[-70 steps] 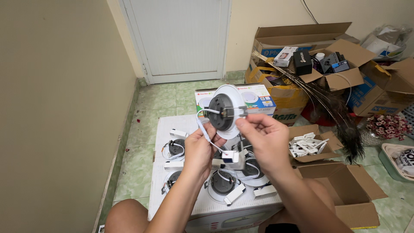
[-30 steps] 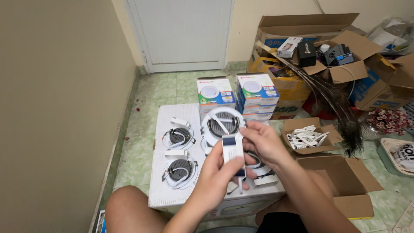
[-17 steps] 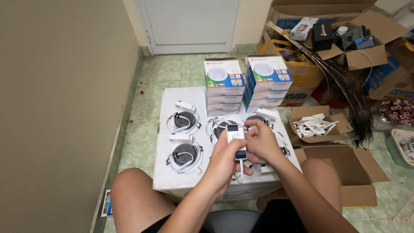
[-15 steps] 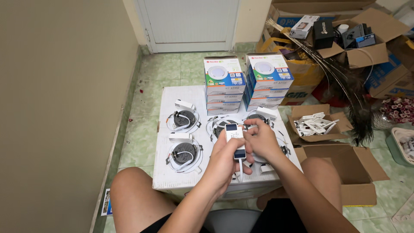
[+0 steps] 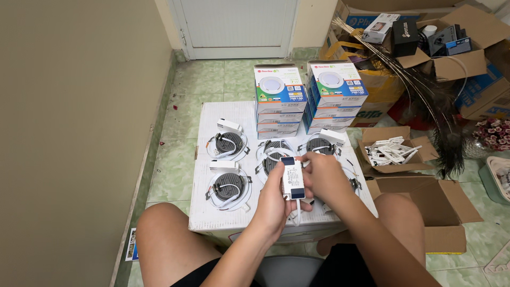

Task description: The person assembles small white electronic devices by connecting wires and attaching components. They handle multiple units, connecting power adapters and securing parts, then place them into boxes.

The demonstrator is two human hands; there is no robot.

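My left hand (image 5: 277, 197) and my right hand (image 5: 321, 175) together hold a small white rectangular driver box (image 5: 292, 179) with dark ends, upright over the front of a white carton top (image 5: 212, 212). A white cable hangs from the box below my left palm. Round recessed downlights lie face down on the carton: one at the back left (image 5: 229, 143), one at the front left (image 5: 228, 186), one in the middle (image 5: 273, 154) just behind my hands, one at the back right (image 5: 321, 144). Another light is mostly hidden under my right hand.
Two stacks of boxed downlights (image 5: 280, 101) (image 5: 336, 95) stand at the carton's far edge. A small open carton of white parts (image 5: 393, 151) and an empty open carton (image 5: 430, 204) lie to the right. More cartons, dried stalks and a door are behind; a wall runs along the left.
The downlight I held up earlier has come down among the others on the carton. My hands have lowered and now hold the driver box; my view has tilted downward.
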